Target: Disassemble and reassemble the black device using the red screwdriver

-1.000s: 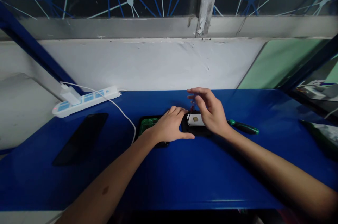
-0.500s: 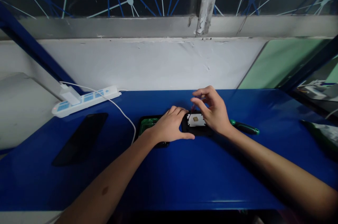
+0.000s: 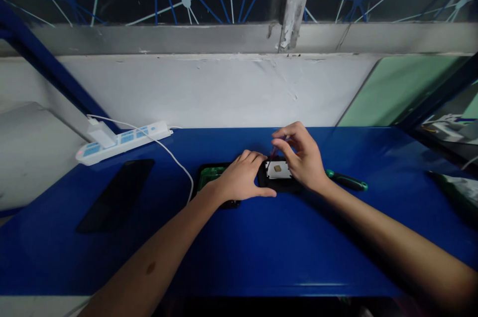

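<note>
A black case (image 3: 263, 183) with a white metal plate (image 3: 283, 171) lies on the blue table; a small tan square sits on the plate. My left hand (image 3: 241, 177) grips the left end of this case, fingertips at its far edge and thumb along its near edge. Pinched between the thumb and fingers of my right hand (image 3: 301, 157) is a small screwdriver (image 3: 273, 151). Its thin shaft points down at the plate's left side; most of its handle is hidden. Partly under my left forearm and hand is a black-rimmed tray with green inside (image 3: 209, 173).
A green and black screwdriver (image 3: 347, 180) lies right of my right hand. At left are a dark phone (image 3: 115, 197) and a white power strip (image 3: 127, 142) with a plugged-in charger and white cable (image 3: 168, 152). A wall (image 3: 209, 92) stands behind the blue table (image 3: 261, 247).
My right hand's fingers have turned and closed in around the small screwdriver's handle, uncovering more of the white plate. My left hand has stayed in place on the case.
</note>
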`<state>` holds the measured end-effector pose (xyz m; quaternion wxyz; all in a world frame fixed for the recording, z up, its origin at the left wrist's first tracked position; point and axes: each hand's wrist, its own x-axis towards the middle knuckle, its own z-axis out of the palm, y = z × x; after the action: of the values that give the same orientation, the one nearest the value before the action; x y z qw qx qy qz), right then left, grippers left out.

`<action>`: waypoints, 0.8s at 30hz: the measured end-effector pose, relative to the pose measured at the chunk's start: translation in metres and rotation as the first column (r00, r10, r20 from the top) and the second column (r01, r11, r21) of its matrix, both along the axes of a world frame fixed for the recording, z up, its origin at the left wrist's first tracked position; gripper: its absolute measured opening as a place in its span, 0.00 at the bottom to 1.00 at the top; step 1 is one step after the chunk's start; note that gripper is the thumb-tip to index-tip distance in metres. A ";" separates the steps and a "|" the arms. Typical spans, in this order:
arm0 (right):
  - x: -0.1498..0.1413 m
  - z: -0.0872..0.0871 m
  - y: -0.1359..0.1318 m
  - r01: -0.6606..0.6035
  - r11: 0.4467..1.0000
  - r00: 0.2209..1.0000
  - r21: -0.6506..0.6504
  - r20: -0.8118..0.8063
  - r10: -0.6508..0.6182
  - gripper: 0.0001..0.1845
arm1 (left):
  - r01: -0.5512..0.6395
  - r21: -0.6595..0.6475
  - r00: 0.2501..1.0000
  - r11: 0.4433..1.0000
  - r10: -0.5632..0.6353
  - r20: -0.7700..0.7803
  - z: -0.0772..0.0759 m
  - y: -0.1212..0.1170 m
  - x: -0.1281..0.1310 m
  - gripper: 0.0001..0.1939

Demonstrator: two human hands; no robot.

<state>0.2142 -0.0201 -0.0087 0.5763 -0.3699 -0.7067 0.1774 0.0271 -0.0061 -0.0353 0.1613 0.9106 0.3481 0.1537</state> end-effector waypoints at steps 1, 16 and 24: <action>0.000 0.001 -0.001 -0.002 1.000 1.000 -0.017 0.002 0.002 0.06 | 0.002 0.000 1.000 1.000 -0.002 0.001 0.000 0.000 0.000 0.42; 0.002 -0.003 0.001 -0.019 1.000 1.000 -0.021 0.019 0.019 0.13 | 0.002 -0.016 1.000 1.000 -0.003 -0.006 0.000 0.000 0.000 0.43; -0.001 0.006 -0.007 -0.014 0.999 0.999 -0.041 0.038 0.016 0.09 | 0.008 -0.006 1.000 1.000 -0.008 0.008 -0.002 0.001 0.000 0.42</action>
<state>0.2130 -0.0273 -0.0025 0.5536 -0.3797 -0.7167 0.1890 0.0272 -0.0049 -0.0377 0.1660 0.9109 0.3442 0.1558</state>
